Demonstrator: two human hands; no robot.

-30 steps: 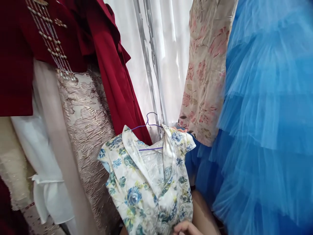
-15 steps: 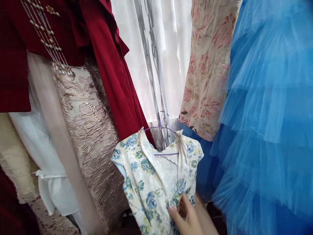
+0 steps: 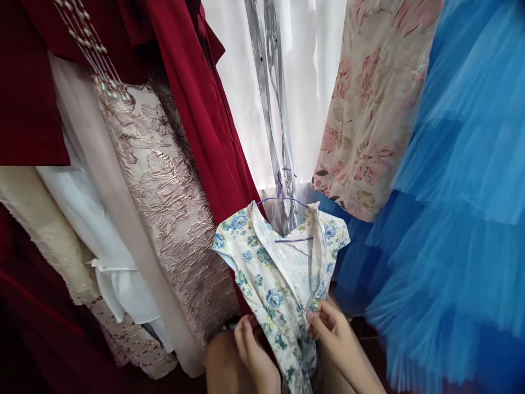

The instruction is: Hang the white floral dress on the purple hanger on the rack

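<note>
A sleeveless-looking floral dress (image 3: 273, 298) with blue roses and green leaves on white hangs from a thin purple hanger (image 3: 283, 198). The hanger's hook is on a silvery metal stand (image 3: 266, 93). With thumb and fingers, my right hand (image 3: 334, 334) pinches the cloth at the lower end of the dress's front opening. Beside the opposite side edge of the dress is my left hand (image 3: 256, 353). Its fingers point upward, loosely bent and apart from each other, and no cloth shows in them. The lower part of the dress runs out of view.
At left hang a dark red garment (image 3: 192, 109), a pink brocade garment (image 3: 164, 180) and a white one (image 3: 102, 235). To the right are a pink-flowered beige garment (image 3: 365, 126) and a tiered blue tulle dress (image 3: 455, 219). A white curtain (image 3: 315, 98) is behind the stand.
My left hand has come into view at the dress's side. The right hand still pinches the front. The view has shifted, so the garments sit slightly higher and further right.
</note>
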